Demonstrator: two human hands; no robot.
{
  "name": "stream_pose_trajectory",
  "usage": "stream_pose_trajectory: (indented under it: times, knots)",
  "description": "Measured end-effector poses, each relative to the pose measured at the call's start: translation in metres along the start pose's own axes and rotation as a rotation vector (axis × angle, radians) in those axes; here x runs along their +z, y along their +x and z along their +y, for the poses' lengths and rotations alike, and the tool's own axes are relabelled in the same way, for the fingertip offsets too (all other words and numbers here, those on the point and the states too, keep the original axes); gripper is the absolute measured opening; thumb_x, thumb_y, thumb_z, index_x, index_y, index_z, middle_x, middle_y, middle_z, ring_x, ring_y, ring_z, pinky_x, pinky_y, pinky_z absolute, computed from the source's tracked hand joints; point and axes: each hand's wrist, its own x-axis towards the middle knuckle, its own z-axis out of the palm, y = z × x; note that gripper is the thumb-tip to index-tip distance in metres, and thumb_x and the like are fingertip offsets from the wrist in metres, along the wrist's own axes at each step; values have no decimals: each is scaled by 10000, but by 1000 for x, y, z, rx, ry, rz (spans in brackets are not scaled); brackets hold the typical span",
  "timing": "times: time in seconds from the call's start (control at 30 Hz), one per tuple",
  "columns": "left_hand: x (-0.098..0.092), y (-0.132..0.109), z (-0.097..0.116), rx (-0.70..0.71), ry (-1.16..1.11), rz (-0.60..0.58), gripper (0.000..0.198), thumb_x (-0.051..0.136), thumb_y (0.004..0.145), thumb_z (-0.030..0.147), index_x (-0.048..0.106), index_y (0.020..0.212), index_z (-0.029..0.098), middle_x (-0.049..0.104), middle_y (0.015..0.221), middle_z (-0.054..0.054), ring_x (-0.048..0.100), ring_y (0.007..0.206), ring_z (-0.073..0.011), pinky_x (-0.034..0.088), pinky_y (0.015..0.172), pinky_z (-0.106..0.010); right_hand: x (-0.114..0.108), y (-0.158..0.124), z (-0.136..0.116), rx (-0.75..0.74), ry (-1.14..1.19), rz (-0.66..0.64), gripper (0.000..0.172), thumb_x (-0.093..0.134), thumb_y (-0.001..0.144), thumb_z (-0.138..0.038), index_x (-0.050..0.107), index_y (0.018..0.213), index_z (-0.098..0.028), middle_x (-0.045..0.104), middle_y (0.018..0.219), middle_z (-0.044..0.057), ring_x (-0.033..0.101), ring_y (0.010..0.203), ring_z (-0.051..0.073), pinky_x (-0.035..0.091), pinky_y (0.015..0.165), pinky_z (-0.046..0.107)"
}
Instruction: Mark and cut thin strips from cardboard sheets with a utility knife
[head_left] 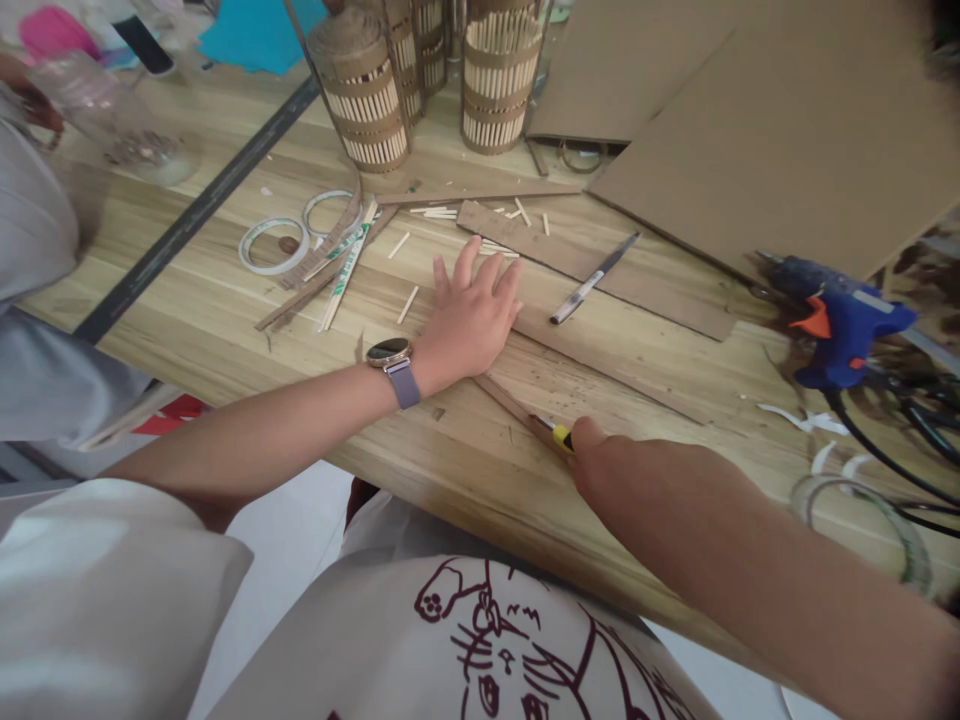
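Note:
My left hand (469, 315) lies flat on the wooden table (225, 300), fingers stretched out, pressing down a long brown cardboard strip (600, 365). A watch with a purple strap sits on that wrist. My right hand (600, 460) is closed round a yellow utility knife (559, 435), whose tip rests against the near end of the strip close to the table's front edge. Most of the knife is hidden inside the fist.
Woven stick-and-cardboard cylinders (367, 100) stand at the back. Tape rolls (271, 245), chopsticks, loose sticks and a pen (592, 280) lie around. Large cardboard sheets (787, 130) cover the back right. A blue glue gun (840, 325) with cables lies right. Another person's sleeve (30, 220) is at left.

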Motion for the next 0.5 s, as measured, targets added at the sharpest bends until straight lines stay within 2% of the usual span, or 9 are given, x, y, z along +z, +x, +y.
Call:
stream_pose_trajectory:
  times: [0.13,0.27,0.37,0.5]
  knots:
    - [-2,0,1,-13,10,-22,514,413,998,192,399,1510,141,407,1535,-223,193,1503,-439,128,1142,-764,-2,-2,2,2,103,19,319,552,813,21,611,1074,-153,712,751,77,737,682,233,437,531,259]
    - [0,0,0,5,6,-6,501,383,1003,186,413,1498,121,416,1526,-231,194,1498,-451,124,1127,-781,0,-5,4,13,185,88,186,544,871,-72,628,1006,-168,739,789,92,717,638,205,466,531,252]
    - [2,0,-2,27,5,16,483,357,1011,190,434,1479,100,415,1526,-237,192,1496,-457,117,1120,-790,15,-7,8,18,130,119,198,551,854,-59,609,995,-185,724,744,75,713,618,217,399,482,242]
    - [3,-1,-3,45,-14,33,492,366,1005,188,430,1486,111,426,1518,-237,204,1494,-452,110,1118,-794,46,-11,16,-13,115,187,154,534,875,-82,579,950,-208,641,590,23,663,496,213,222,413,247]
